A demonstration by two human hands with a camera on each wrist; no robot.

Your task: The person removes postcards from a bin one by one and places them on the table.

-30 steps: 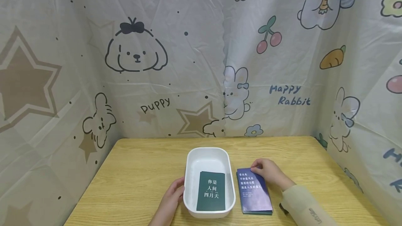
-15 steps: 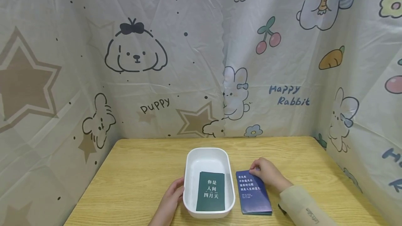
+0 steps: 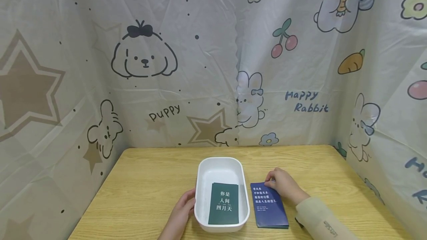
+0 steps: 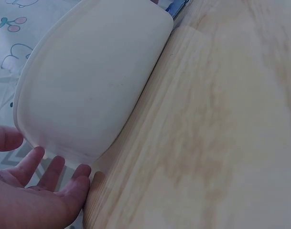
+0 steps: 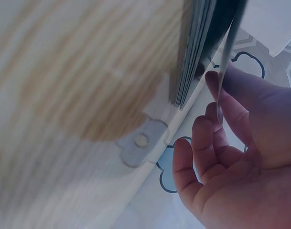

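Note:
My right hand [image 3: 287, 184] pinches a dark blue card with white lettering [image 3: 271, 214] at its far edge, between thumb and forefinger. In the right wrist view, the held card [image 5: 227, 52] stands tilted away from the stack of cards [image 5: 189, 67] under it, with a gap between them. Green edges of that stack show below the blue card in the head view. My left hand [image 3: 181, 208] touches the left side of a white plastic tub [image 3: 221, 229], its fingertips [image 4: 59, 162] at the wall. Inside the tub lies a dark green card with white lettering [image 3: 224, 216].
Both the tub and the stack stand near the front of a wooden table [image 3: 160, 180], a narrow strip of tabletop between them. A printed cloth curtain [image 3: 186, 66] hangs behind the table and along both sides.
The blue card's far edge has come slightly nearer to me, and the pale sheen on it has gone. My right hand has shifted slightly left; the left hand and tub have stayed put.

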